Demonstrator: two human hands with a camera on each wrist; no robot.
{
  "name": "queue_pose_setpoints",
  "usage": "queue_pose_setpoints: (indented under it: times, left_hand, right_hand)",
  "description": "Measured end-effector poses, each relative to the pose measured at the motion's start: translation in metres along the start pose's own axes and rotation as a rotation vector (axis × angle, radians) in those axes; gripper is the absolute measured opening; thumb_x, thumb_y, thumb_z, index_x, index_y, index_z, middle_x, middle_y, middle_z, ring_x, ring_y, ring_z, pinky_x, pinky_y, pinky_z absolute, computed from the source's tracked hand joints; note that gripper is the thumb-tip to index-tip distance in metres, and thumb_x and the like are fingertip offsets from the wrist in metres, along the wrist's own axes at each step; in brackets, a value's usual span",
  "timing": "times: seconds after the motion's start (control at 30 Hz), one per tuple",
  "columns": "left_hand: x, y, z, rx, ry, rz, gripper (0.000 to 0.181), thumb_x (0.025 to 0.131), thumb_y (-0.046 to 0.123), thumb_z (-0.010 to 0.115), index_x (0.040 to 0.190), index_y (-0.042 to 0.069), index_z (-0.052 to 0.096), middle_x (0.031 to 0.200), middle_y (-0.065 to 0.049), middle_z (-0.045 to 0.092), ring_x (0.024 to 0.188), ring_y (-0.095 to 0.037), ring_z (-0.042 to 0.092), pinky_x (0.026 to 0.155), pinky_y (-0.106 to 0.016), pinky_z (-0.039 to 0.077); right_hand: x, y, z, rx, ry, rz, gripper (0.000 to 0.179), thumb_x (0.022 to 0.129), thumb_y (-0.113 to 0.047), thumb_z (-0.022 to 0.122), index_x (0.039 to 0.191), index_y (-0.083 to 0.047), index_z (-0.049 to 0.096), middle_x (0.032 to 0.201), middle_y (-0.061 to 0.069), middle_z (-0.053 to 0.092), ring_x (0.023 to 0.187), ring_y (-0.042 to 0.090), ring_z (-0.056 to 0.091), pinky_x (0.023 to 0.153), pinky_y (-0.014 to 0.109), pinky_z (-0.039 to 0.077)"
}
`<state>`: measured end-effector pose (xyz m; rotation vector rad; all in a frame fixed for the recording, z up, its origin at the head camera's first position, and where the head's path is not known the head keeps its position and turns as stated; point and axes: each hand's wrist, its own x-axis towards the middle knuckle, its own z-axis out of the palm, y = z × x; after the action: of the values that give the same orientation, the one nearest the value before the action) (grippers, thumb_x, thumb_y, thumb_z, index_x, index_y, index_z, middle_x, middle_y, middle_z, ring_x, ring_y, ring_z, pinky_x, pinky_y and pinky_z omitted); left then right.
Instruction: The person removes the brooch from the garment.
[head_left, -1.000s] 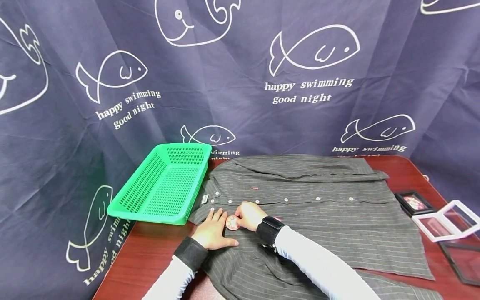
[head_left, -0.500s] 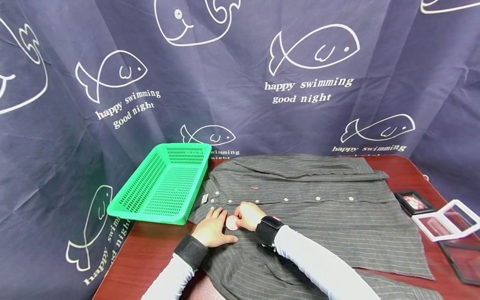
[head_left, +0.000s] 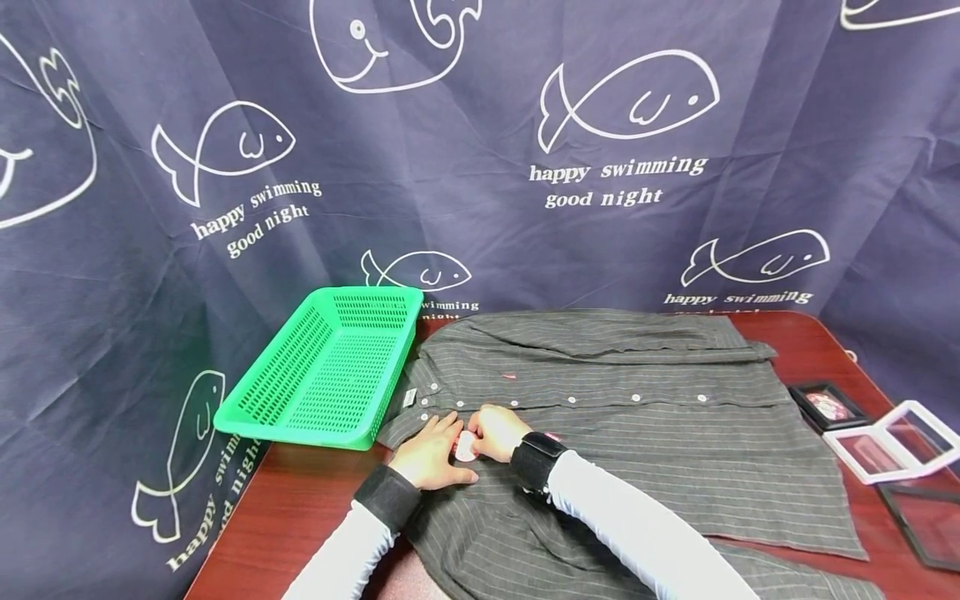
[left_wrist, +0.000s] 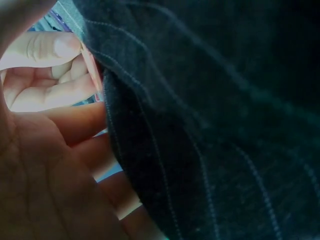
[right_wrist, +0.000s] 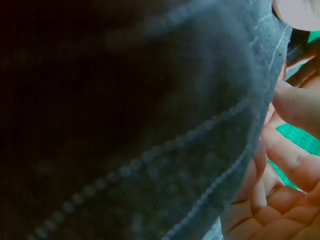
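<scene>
A dark grey pinstriped shirt lies buttoned across the table. On its near chest, by the collar, sits a round red-and-white badge. My right hand pinches the badge's right edge, its fingers curled. Beside the left edge rests my left hand, palm down on the cloth with fingers fairly straight. In the left wrist view, the badge's thin edge shows near a thumb, while shirt cloth fills much of the picture. Cloth also hides much of the right wrist view. The back of the badge is hidden.
A green plastic basket stands at the left, close to the collar. At the right edge lie a small black case, an opened white frame and a dark frame. A fish-print curtain hangs behind the table.
My left hand has shifted slightly right and up toward the badge. The glare across the badge has changed, as if its tilt differs a little. My right hand has barely moved.
</scene>
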<state>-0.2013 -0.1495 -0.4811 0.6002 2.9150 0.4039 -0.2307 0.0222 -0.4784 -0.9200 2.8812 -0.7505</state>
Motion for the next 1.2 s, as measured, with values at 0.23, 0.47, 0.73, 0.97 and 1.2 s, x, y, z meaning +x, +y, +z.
queue_pose_setpoints:
  times: [0.23,0.47,0.73,0.97,1.2]
  left_hand:
    - [0.002,-0.003,0.002,-0.030,-0.009,-0.011,0.092,0.070,0.052,0.079,0.142,0.004,0.049,0.152,-0.015,0.043,0.139,-0.042,0.040,0.106,-0.057,0.041]
    - [0.003,-0.004,0.002,-0.046,-0.007,-0.001,0.093,0.069,0.051,0.080,0.141,0.001,0.048,0.151,-0.016,0.044,0.140,-0.040,0.040,0.109,-0.053,0.040]
    - [0.003,-0.007,0.003,-0.056,-0.025,-0.005,0.093,0.070,0.050,0.080,0.142,0.001,0.047,0.152,-0.015,0.042,0.142,-0.038,0.038,0.110,-0.052,0.038]
    - [0.003,-0.008,0.003,-0.073,-0.037,-0.004,0.093,0.071,0.049,0.080,0.143,0.001,0.046,0.153,-0.016,0.041,0.143,-0.038,0.037,0.111,-0.052,0.038]
    - [0.005,-0.011,0.004,-0.073,-0.032,0.003,0.093,0.071,0.049,0.080,0.143,0.001,0.046,0.153,-0.016,0.041,0.143,-0.037,0.037,0.112,-0.051,0.037]
  right_hand:
    - [0.001,0.001,-0.001,0.055,-0.003,0.032,0.015,0.070,-0.007,0.078,0.081,-0.005,0.067,0.073,0.002,0.063,0.071,0.016,0.055,0.067,0.032,0.045]
    - [0.001,0.003,-0.001,0.095,0.013,0.037,0.014,0.071,-0.005,0.075,0.079,-0.008,0.064,0.066,-0.001,0.065,0.065,0.011,0.055,0.062,0.025,0.044]
    - [-0.003,0.000,-0.006,0.121,0.054,-0.010,0.009,0.077,-0.004,0.071,0.077,-0.008,0.063,0.065,0.000,0.066,0.060,0.007,0.052,0.056,0.021,0.041]
    - [-0.007,-0.001,-0.011,0.146,0.096,-0.080,0.013,0.072,0.000,0.067,0.073,-0.009,0.058,0.060,-0.001,0.061,0.056,0.006,0.050,0.054,0.022,0.041]
    - [-0.007,0.002,-0.005,0.064,0.170,-0.157,0.014,0.070,-0.006,0.071,0.072,-0.013,0.059,0.064,-0.005,0.059,0.061,0.010,0.052,0.057,0.026,0.042]
